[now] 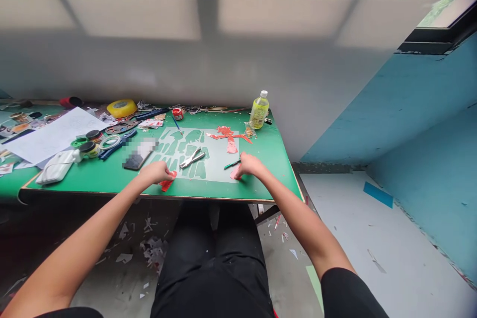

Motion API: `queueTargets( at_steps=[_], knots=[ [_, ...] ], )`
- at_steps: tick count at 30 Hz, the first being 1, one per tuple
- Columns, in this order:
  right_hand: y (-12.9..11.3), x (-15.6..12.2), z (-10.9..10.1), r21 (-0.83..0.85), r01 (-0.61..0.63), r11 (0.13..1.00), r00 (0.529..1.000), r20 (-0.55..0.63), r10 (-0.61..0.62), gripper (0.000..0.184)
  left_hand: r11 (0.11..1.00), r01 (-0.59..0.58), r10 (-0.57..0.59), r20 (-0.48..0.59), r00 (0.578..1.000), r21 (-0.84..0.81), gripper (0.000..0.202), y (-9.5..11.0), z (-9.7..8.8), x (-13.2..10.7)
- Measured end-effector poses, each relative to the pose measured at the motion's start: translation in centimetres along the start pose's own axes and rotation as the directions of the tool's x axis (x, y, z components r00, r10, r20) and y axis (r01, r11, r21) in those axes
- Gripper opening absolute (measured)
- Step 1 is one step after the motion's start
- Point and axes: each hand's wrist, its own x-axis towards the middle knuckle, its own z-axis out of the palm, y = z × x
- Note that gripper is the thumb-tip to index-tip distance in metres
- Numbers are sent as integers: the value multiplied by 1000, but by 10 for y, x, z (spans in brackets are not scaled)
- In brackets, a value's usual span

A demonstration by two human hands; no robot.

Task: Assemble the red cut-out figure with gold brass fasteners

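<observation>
My left hand (155, 173) is at the front edge of the green table, its fingers closed on a red cut-out piece (166, 185). My right hand (249, 164) pinches a pink-red cut-out piece (234, 172) farther right. A dark green pen (231, 165) points left from beside the right fingers; whether they grip it too is unclear. Between the hands, pliers (192, 158) with parted handles lie on a pale sheet (219, 171) with several cut-out shapes showing green. Beyond the right hand rests a red figure (231, 146) made of joined pieces.
A bottle of yellow liquid (259, 111) stands at the back right by a small clear bag (249, 130). A phone (136, 158), white bottle (56, 166), yellow tape roll (121, 108), red jar (178, 114) and white paper (55, 134) crowd the left and back of the table (261, 186).
</observation>
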Motion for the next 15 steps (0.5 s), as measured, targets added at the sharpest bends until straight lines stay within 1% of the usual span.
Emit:
queueTargets(
  at_steps=[2, 4, 6, 8, 10, 12, 14, 15],
  knots=[
    [-3, -2, 1, -8, 9, 1000, 1000, 13, -9, 80, 999, 30, -30, 5, 1000, -34, 27, 3, 0, -2],
    [-7, -4, 2, 11, 8, 1000, 1000, 24, -8, 83, 997, 52, -53, -12, 999, -60, 30, 6, 0, -3],
    [-9, -6, 3, 44, -2, 999, 999, 32, 1, 87, 996, 46, -51, -68, 996, -71, 39, 8, 1, -2],
    [-9, -10, 4, 92, -3, 996, 999, 37, 0, 85, 997, 24, -34, -137, 990, -69, 46, 8, 1, -1],
    [-6, -15, 5, 154, 26, 988, 1000, 7, -28, 73, 998, -3, -8, -175, 985, -63, 44, 5, 1, -1],
    [2, -22, 4, 205, 67, 976, 997, -38, -61, 50, 996, -45, 32, -176, 984, -72, 34, 1, 4, -4],
    [10, -28, 1, 232, 101, 968, 994, -59, -89, 28, 985, -128, 105, -193, 976, -115, 27, 0, 7, -9],
    [14, -30, 0, 249, 120, 961, 992, -64, -107, 23, 969, -190, 154, -211, 965, -160, 29, 2, 9, -11]
  ],
)
